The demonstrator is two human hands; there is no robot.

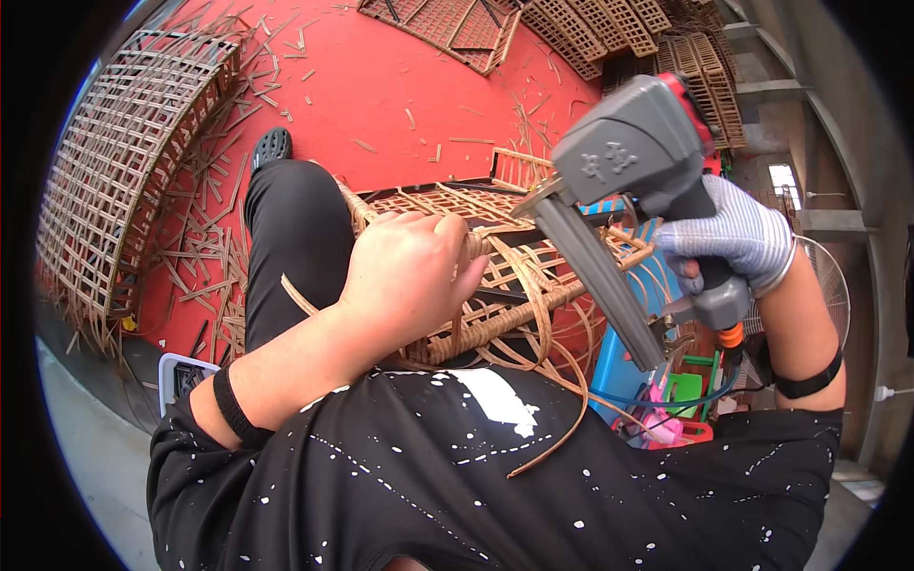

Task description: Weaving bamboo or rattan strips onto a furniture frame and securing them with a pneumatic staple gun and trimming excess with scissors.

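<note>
In my right hand [728, 233], which wears a striped glove, is a grey pneumatic staple gun [624, 143] with a red cap. Its nose is close to a rattan strip beside my left hand, but I cannot tell whether it touches. My bare left hand [405, 271] is closed over the wrapped edge of a woven rattan frame [495, 319] that lies across my lap. Loose rattan strips [538, 295] hang from this frame, one curling down over my shirt. Whatever is under my left fingers is hidden.
A large woven lattice panel [133, 162] stands at the left among scattered offcuts [205, 257] on the red floor [381, 105]. More woven frames [595, 33] are stacked at the far right. A blue surface [619, 357], an air hose [728, 376] and a fan [826, 285] are at my right.
</note>
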